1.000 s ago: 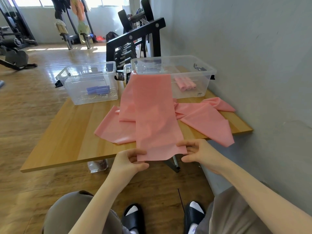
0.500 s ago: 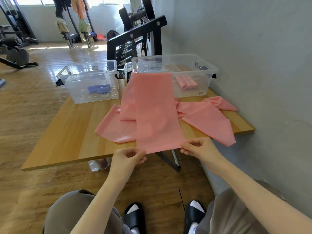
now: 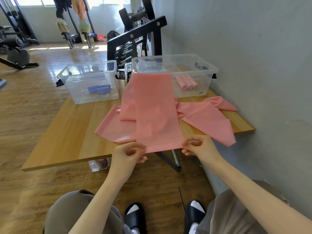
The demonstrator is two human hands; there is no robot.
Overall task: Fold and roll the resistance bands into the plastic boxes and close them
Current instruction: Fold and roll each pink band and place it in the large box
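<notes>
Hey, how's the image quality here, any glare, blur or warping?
Head view: wide-angle warping bends the table edge and the wall; window light glares off the floor at top left; the pink band and both hands look sharp.

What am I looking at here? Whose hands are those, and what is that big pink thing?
A camera worn on a person's head looks down, so you see their own arms. The left hand and right hand each pinch a corner of a pink resistance band, a stretchy exercise strip. It lies along a wooden table and hangs over the front wall of the right plastic box, which holds rolled pink bands. The left plastic box holds purple rolls. Neither box has a lid on.
</notes>
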